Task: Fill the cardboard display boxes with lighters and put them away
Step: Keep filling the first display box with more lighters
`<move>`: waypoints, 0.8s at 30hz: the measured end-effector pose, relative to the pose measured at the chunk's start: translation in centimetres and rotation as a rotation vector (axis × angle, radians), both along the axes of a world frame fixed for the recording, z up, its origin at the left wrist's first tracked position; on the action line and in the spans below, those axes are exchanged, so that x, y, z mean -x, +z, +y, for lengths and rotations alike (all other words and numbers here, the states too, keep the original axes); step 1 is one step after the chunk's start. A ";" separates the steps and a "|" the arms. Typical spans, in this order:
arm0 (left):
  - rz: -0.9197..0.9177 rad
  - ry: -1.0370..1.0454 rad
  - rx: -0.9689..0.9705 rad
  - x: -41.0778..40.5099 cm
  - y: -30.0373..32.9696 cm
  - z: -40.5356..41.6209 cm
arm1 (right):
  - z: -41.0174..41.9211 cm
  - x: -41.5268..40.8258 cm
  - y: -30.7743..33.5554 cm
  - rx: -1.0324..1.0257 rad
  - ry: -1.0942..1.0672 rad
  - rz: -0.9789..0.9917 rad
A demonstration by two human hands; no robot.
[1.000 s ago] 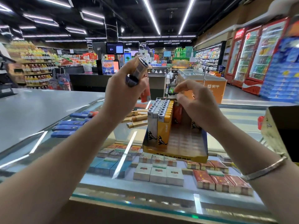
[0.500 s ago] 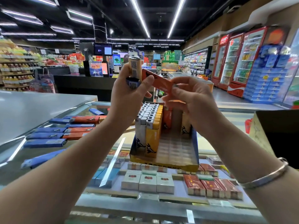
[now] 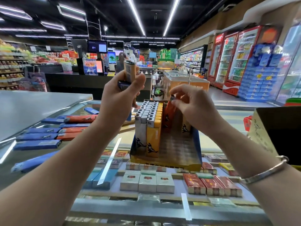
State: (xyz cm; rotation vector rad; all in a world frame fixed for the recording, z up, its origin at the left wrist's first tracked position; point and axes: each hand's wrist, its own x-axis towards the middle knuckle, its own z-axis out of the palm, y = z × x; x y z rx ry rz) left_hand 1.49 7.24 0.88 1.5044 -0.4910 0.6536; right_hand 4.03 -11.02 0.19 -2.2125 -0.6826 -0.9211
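Our right hand (image 3: 192,108) pinches an orange lighter (image 3: 170,111) into the display box (image 3: 166,163) below it, while our left hand (image 3: 120,97) grips several lighters (image 3: 129,70).

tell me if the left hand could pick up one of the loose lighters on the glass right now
Probably not yet: the left hand already grips lighters, held up above the loose lighters on the counter. Nothing blocks the way otherwise.

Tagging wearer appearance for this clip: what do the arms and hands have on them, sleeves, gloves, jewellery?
Both forearms are bare up to the frame edge: no sleeves visible, no gloves. The right hand has a plain, thin silver-coloured bangle at the wrist, smooth with no visible markings. The left hand and its wrist carry nothing: no watch, band or ring shows. No rings show on the right either.
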 end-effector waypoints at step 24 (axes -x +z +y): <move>0.121 -0.065 0.169 0.1 0.8 0.9 | 1.1 0.7 -0.5 0.193 -0.131 -0.082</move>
